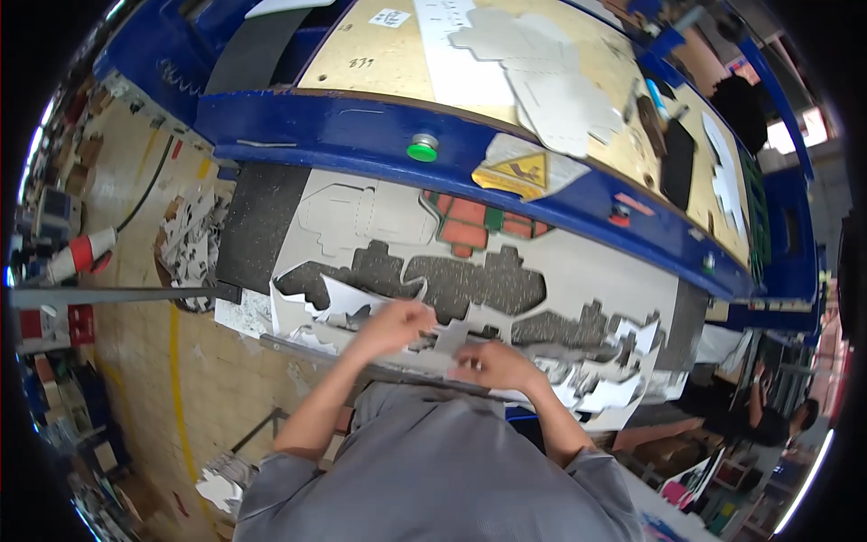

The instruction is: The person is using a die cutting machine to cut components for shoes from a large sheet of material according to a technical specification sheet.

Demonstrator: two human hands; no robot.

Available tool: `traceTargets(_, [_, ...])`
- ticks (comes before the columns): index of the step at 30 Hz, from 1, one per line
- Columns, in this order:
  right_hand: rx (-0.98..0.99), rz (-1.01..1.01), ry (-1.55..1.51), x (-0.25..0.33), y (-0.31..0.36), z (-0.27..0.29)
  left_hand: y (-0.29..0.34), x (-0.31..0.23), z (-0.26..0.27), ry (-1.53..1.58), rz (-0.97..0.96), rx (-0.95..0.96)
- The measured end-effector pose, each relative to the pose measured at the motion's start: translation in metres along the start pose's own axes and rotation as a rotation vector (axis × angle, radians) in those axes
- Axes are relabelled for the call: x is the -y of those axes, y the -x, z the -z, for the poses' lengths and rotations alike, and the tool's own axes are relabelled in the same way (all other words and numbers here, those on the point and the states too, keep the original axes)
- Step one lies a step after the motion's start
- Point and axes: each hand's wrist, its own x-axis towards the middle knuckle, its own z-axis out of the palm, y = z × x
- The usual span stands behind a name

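Observation:
Over the near edge of a die-cut cardboard sheet [578,271], my left hand [396,325] is closed and slightly blurred; what its fingertips hold, if anything, I cannot make out. My right hand [498,367] is just to its right, fingers curled in a pinch at a small pale cardboard scrap [450,338] that lies between both hands. Shaped openings in the sheet show the dark speckled bed [474,285] underneath. Torn white cardboard waste [596,384] is bunched along the near right edge.
Beyond the sheet runs a blue machine beam [343,135] with a green button [422,147] and a yellow warning label [524,172]. Cut cardboard blanks [551,81] rest on the wooden board above. Cardboard waste [194,239] is heaped at left; another person [768,411] is at far right.

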Motion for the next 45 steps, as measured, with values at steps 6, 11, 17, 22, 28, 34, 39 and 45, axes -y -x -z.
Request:
traceTargets(6, [-0.757,0.107,0.383,-0.017,-0.121,0.077,-0.16,-0.006,0.079,-0.752,-0.192,-0.82])
traceTargets(11, [-0.96,0.0,0.594,-0.045,-0.192,0.082,-0.238,0.018,0.083,-0.997,-0.481,-0.781])
traceTargets(17, [-0.779,0.007,0.415,-0.036,-0.186,0.113,-0.241,0.009,0.084,-1.204,-0.328,-0.705])
traceTargets(22, [-0.797,0.076,0.323,-0.024,-0.149,0.126,-0.247,0.011,0.071,-1.157,-0.312,-0.7])
traceTargets(28, [-0.927,0.2,0.374,-0.041,-0.155,0.154,-0.34,0.034,0.089,-1.044,-0.716,-0.768])
traceTargets(34, [-0.748,0.256,0.262,-0.049,-0.142,0.122,-0.303,0.074,0.088,-1.146,-0.574,-0.729])
traceTargets(39, [-0.929,0.407,0.457,-0.064,-0.182,0.056,-0.279,0.021,0.09,-1.222,-0.058,-0.623])
traceTargets(45, [-1.238,0.472,0.205,-0.05,-0.064,0.063,-0.255,0.015,0.083,-1.249,-0.062,-0.586])
